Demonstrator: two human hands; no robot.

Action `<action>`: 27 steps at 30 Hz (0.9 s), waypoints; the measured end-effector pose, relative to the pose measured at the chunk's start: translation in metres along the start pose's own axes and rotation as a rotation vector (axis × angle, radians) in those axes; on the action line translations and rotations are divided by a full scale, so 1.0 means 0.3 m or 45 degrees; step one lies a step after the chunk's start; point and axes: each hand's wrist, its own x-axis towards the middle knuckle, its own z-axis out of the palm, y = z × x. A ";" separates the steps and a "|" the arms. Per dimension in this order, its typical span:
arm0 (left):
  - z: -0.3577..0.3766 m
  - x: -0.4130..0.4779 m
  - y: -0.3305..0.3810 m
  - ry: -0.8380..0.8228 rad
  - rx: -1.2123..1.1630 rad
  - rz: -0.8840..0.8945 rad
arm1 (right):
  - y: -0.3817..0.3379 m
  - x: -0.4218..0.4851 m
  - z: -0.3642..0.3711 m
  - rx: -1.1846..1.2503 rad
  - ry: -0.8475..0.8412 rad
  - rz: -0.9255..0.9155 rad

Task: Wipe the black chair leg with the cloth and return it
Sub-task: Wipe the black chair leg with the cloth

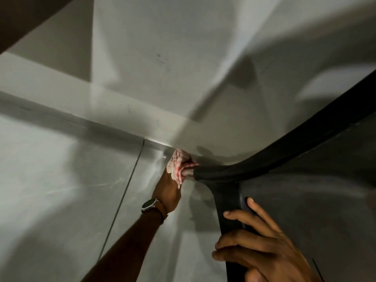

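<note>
A black chair (pixel 230 202) is tipped over, and one black leg (pixel 213 171) points left toward the wall base. My left hand (pixel 167 190), with a watch on its wrist, grips a red-and-white checked cloth (pixel 179 165) wrapped around the tip of that leg. At the lower right my right hand (pixel 262 247) clasps the chair's thick black edge, fingers curled over it. The chair's seat fills the right side, dark and blurred.
A grey tiled floor (pixel 61 190) with a dark grout line runs under my left arm. A pale wall (pixel 152 58) and its skirting (pixel 81 92) stand just behind the cloth. A dark brown surface (pixel 20 17) shows in the top left corner.
</note>
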 end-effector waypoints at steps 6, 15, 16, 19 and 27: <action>0.069 0.025 -0.197 -0.337 0.007 -0.459 | 0.007 0.005 0.016 0.095 0.116 0.003; -0.089 0.004 0.098 0.034 -0.185 0.124 | 0.014 -0.015 0.042 0.146 0.093 0.005; -0.102 -0.006 0.154 0.076 -0.221 0.156 | 0.019 -0.016 0.040 0.132 0.088 -0.008; -0.091 -0.047 0.249 0.185 -0.265 0.056 | 0.047 -0.036 0.056 -0.085 0.140 -0.122; 0.036 -0.015 -0.013 -0.036 0.134 -0.133 | 0.029 -0.017 0.029 0.101 -0.047 0.065</action>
